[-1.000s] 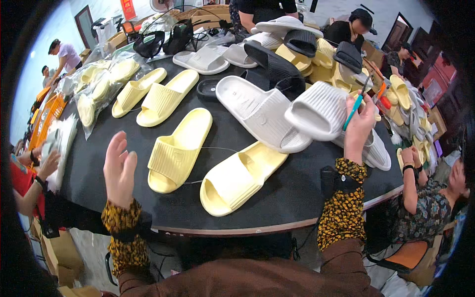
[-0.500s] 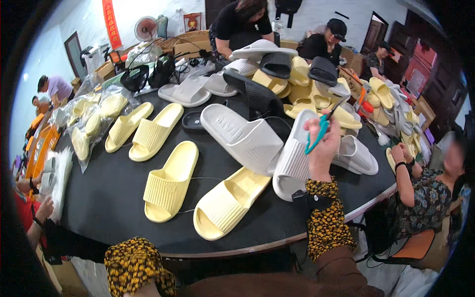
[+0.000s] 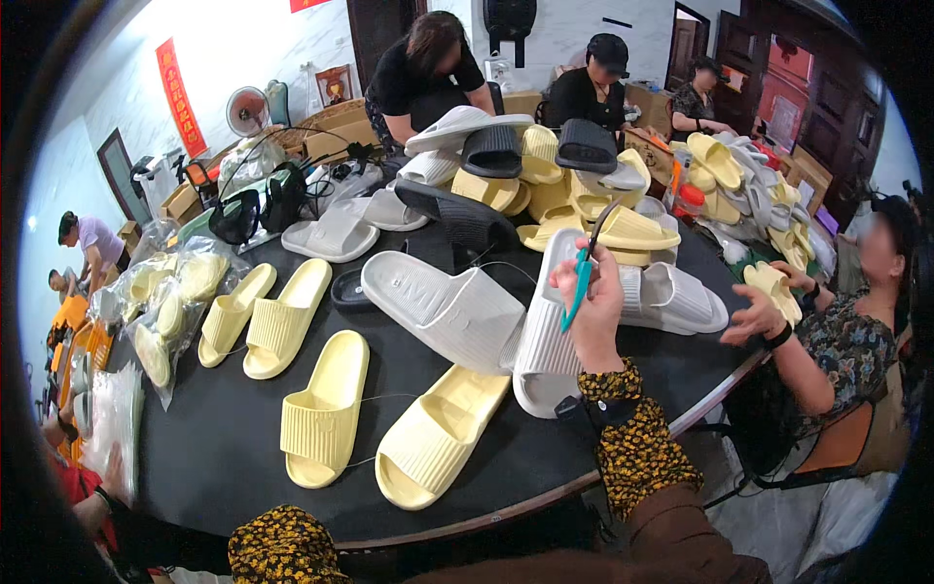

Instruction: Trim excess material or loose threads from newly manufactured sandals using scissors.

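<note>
My right hand (image 3: 595,310) is closed around scissors (image 3: 577,290) with teal handles, its dark blade pointing up. It is held over a grey slide slipper (image 3: 550,341) that leans upright among others. Left of that slipper, another grey one (image 3: 448,307) lies tilted with its ribbed strap to the right. Nearer the front edge lie two yellow slippers, one (image 3: 326,409) at left and one (image 3: 443,438) at right, with a thin thread between them. Of my left arm only the patterned cuff (image 3: 287,547) shows at the lower edge; the left hand is out of the picture.
A second yellow pair (image 3: 282,326) stands at left beside bagged slippers (image 3: 170,311) and clear bags (image 3: 112,419). Behind, yellow, grey and black slippers form a heap (image 3: 545,175). A co-worker's hand (image 3: 754,316) is at the right edge of the black table (image 3: 224,457).
The view has shifted, so the table's things sit further left and lower. My right hand still grips the scissors, now turned more upright. The co-worker at right has spread one hand.
</note>
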Demonstrator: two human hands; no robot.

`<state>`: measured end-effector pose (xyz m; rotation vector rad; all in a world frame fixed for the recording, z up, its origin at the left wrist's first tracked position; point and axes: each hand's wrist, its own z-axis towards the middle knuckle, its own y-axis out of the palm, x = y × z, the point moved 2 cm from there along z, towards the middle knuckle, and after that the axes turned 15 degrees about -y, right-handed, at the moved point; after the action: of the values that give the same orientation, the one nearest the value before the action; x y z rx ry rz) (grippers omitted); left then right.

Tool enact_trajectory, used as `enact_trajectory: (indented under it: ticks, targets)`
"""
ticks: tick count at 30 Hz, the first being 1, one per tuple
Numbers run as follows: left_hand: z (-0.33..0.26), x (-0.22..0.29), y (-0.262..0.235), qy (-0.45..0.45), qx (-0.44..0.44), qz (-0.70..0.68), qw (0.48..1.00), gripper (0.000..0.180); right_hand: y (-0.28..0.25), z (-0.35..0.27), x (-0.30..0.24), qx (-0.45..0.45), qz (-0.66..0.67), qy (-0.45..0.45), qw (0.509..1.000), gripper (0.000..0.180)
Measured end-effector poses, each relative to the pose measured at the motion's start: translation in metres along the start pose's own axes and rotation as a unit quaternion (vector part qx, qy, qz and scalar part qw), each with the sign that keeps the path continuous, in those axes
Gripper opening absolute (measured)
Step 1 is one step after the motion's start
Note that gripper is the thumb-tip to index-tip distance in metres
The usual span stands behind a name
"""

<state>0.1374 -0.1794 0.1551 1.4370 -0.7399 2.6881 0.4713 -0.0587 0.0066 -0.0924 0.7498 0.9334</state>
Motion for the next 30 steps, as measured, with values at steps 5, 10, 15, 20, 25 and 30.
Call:
enact_trajectory:
  ticks: [5, 10, 15, 20, 25, 30]
  targets:
    - [-0.001, -0.008, -0.02, 0.034, 0.049, 0.009, 0.998, 0.02, -0.007, 0.002, -0.011, -0.008, -0.036, 0.029, 0.999, 0.036]
    - [-0.007, -0.009, -0.028, -0.013, 0.126, 0.041, 0.991, 0.016, -0.005, 0.001, -0.003, -0.002, 0.01, 0.016, 1.0, 0.04]
    - [-0.01, -0.013, -0.03, -0.061, 0.171, 0.07, 0.981, 0.012, 0.002, 0.002, -0.013, -0.001, 0.005, 0.035, 0.999, 0.04]
    - [-0.013, -0.034, -0.028, -0.097, 0.051, 0.074, 0.991, 0.009, 0.016, 0.002, -0.035, -0.011, 0.069, 0.011, 0.997, 0.039]
    - [-0.023, -0.055, -0.029, -0.133, 0.031, 0.051, 0.989, 0.016, 0.044, -0.008, -0.059, -0.128, 0.128, 0.054, 0.982, 0.041]
    - [-0.052, -0.07, -0.035, -0.291, 0.129, 0.136, 0.938, 0.02, 0.074, -0.03, -0.07, -0.226, 0.153, 0.1, 0.957, 0.04]
